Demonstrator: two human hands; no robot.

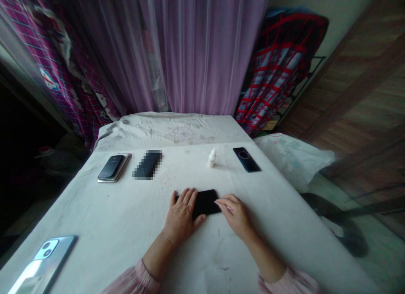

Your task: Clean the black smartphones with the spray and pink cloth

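A black smartphone [206, 202] lies flat on the white-covered table, its dark face up. My left hand [181, 214] spans its left end, fingers at the far edge and thumb at the near edge, holding it against the cloth. At the phone's right end, my right hand [234, 213] is closed in a pinch. A small, thin pale stick [217, 202] shows at its fingertips, touching or just above the phone; its exact kind is too small to tell. Beyond the phone stands a small white bottle [211, 159] with a narrow top.
Another dark phone [247, 159] lies at the far right. Far left are two stacked phones [111, 167] and a pixelated dark object [148, 164]. A silvery-blue phone [52, 260] lies near left. Purple curtains [202, 53] hang behind the table [133, 226].
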